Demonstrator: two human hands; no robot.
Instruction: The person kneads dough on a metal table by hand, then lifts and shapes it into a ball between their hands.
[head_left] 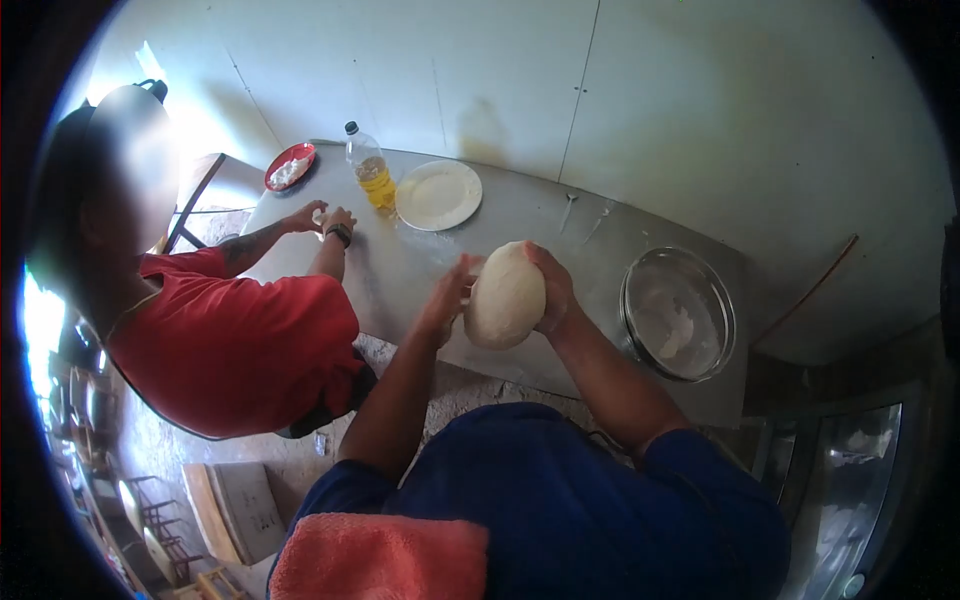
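Note:
A large, smooth, pale ball of dough (506,302) is held up over the near part of the metal table (400,280). My right hand (553,288) curves around its right side, the fingers pressed to its upper edge. Along the dough's left side is my left hand (452,292), its fingers partly hidden behind the ball. To the right of my hands stands a clear glass bowl (731,305) with white residue inside. A white plate (438,197) dusted with flour lies beyond the dough.
A bottle of yellow oil (374,178) and a red plate (312,152) of white powder stand at the back left. Two utensils, one a fork (568,210), lie near the wall. A co-worker in a red shirt (240,345) handles something small at the left.

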